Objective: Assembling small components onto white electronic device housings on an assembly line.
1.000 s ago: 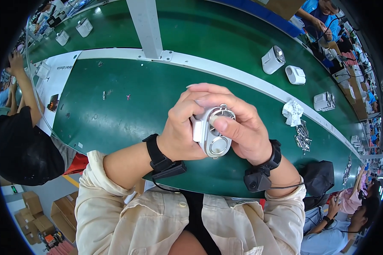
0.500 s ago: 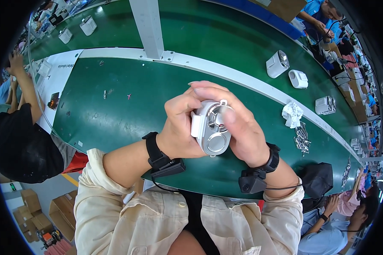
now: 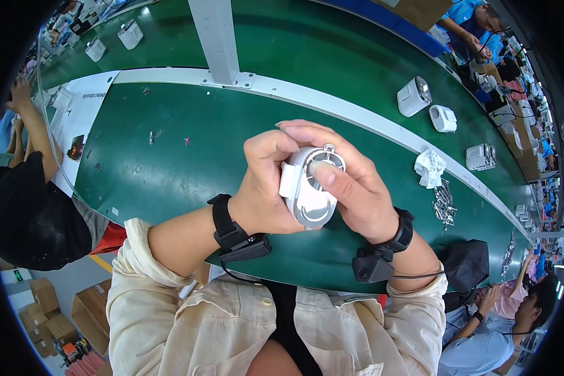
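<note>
Between my two hands is a white oval device [image 3: 315, 207] with a shiny silver top face, a round ringed part at its far end and a small loop at the far edge. My left hand [image 3: 263, 182] wraps round its left side, next to a white tab. My right hand [image 3: 357, 185] curls round the right and far side. Its thumb lies on the ringed part and hides some of it. The device is held above the green table [image 3: 188, 182]; its underside is hidden by my hands.
Crumpled white tissue [image 3: 430, 168] and a pile of small metal pieces [image 3: 444, 203] lie to the right. Similar white devices [image 3: 415, 96] stand beyond the white rail [image 3: 332, 103]. A black pouch [image 3: 467, 266] is at the near right edge. A person in black [image 3: 37, 200] sits at the left.
My right thumb has shifted left and nearer, onto the ringed part. The device has tilted slightly, and its silver face reflects light differently. Both hands keep their hold.
</note>
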Demonstrator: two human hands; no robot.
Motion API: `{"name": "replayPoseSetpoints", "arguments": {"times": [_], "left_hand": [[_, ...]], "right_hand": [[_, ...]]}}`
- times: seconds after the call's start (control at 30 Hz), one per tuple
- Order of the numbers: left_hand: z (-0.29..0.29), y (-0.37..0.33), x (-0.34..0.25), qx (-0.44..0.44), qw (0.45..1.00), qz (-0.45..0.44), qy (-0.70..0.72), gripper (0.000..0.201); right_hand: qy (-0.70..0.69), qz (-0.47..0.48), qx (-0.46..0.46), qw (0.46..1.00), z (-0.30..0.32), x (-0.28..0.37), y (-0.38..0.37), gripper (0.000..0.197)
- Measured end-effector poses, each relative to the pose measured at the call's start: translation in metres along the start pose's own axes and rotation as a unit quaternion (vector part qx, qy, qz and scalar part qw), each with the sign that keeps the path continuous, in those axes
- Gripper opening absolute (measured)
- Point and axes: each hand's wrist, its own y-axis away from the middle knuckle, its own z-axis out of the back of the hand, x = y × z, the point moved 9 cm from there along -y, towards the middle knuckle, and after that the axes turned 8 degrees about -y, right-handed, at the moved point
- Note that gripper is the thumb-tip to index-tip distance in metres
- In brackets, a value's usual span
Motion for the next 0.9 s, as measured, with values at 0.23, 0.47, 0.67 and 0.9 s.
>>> {"name": "replayPoseSetpoints", "arguments": {"times": [0.23,0.47,0.67,0.9], "left_hand": [[-0.001,0.0,0.005,0.003,1.0,0.011,0.011,0.086],[-0.013,0.003,0.019,0.04,0.999,0.031,-0.003,0.091],[0.005,0.003,0.04,0.011,0.981,0.163,-0.105,0.098],[0.0,0.002,0.041,0.012,0.98,0.171,-0.102,0.096]], "right_hand": [[-0.072,-0.021,-0.051,0.996,0.0,-0.005,-0.001,0.045],[-0.149,-0.06,-0.108,0.981,0.015,-0.022,-0.001,0.038],[-0.125,-0.072,-0.144,0.979,0.061,-0.034,-0.033,0.033],[0.301,0.046,-0.401,0.864,0.23,-0.015,-0.074,0.035]]}}
